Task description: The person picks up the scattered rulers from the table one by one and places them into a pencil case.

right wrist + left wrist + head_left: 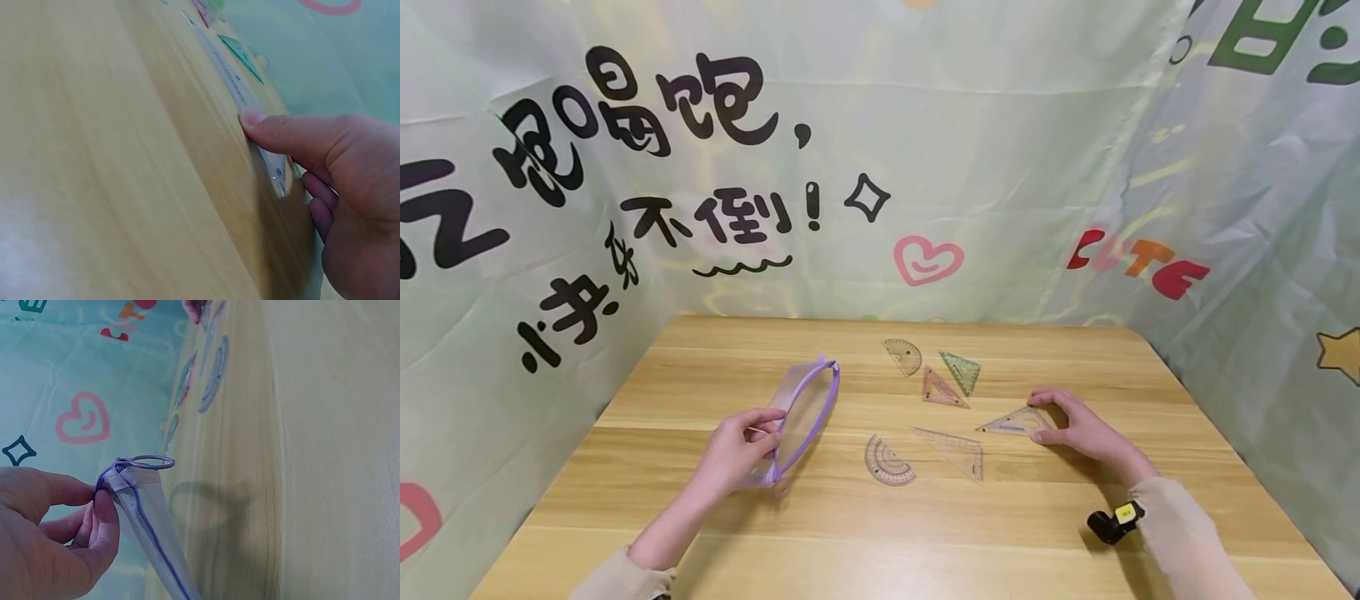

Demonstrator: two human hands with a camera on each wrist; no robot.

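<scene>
My left hand pinches the near edge of a translucent zip pouch with purple trim, its mouth gaping to the right. In the left wrist view, thumb and fingertips hold the pouch's corner, and a purple ring sticks out there. Over at the right, my right hand holds a clear set square by its wide end, thumb on the near edge. The right wrist view shows the thumb against this set square, low over the wood; whether it touches the table I cannot tell.
Between the hands lie another clear set square and a clear protractor. Farther back are a brownish protractor, a red set square and a green one. Printed cloth walls the wooden table at the back and sides.
</scene>
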